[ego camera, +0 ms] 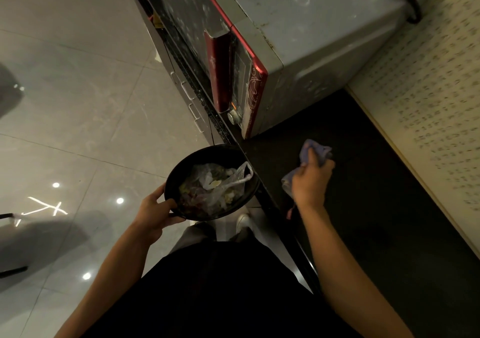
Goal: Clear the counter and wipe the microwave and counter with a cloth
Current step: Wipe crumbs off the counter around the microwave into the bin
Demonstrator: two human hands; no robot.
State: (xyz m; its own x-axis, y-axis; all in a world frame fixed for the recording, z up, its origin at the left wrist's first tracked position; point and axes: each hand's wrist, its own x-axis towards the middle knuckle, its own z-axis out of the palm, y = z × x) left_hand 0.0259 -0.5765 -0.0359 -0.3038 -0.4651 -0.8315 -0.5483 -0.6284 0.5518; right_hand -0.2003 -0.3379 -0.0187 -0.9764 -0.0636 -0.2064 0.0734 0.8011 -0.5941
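Observation:
My right hand (311,181) grips a crumpled bluish-purple cloth (315,150) on the dark counter (363,207), a little in front of the microwave. The microwave (298,38) is grey with a red door frame and a smeared dark door, and it stands at the counter's far end. My left hand (154,209) holds the rim of a black round bin (179,174), which hangs off the counter's edge over the floor. Inside the bin lie a clear plastic bag (226,181) and food scraps.
A patterned wall (428,103) runs along the counter's right side. Grey cabinet fronts with white handles (193,109) sit below the counter edge. A glossy tiled floor (78,90) spreads to the left. A dark cable (410,5) hangs behind the microwave.

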